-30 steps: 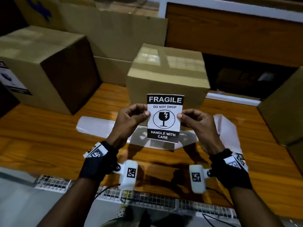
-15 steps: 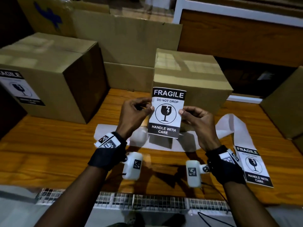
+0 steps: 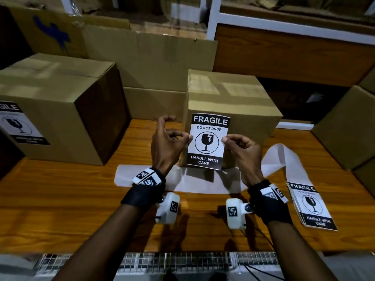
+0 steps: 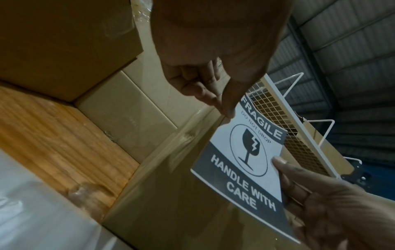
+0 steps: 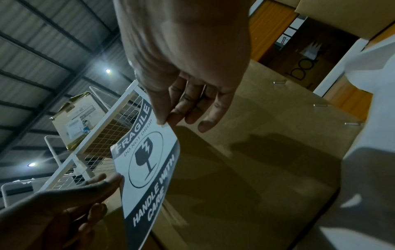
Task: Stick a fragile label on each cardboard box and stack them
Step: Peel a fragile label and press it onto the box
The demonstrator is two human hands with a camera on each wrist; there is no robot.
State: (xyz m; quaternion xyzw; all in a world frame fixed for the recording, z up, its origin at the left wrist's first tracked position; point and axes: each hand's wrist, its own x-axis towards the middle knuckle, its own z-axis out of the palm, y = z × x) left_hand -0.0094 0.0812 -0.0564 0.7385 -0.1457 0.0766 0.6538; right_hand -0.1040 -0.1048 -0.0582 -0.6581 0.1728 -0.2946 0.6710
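Note:
I hold a black-and-white fragile label (image 3: 208, 141) upright by its two side edges, just in front of the near face of a taped cardboard box (image 3: 229, 96) in the middle of the wooden table. My left hand (image 3: 172, 140) pinches the label's left edge (image 4: 241, 148) between thumb and fingers. My right hand (image 3: 240, 147) pinches the right edge (image 5: 147, 162). Whether the label touches the box face I cannot tell. A larger box (image 3: 58, 106) at the left carries a fragile label (image 3: 20, 124) on its front.
A white backing strip (image 3: 205, 181) lies on the wooden table (image 3: 60, 209) under my hands and curls up at the right. A small stack of fragile labels (image 3: 311, 205) lies at the right. More cardboard boxes (image 3: 345, 126) stand at the right edge and flat cardboard (image 3: 150, 57) behind.
Both hands have carried the label forward and up toward the middle box's front face. The head view has swung, bringing the left box's label and the label stack into sight.

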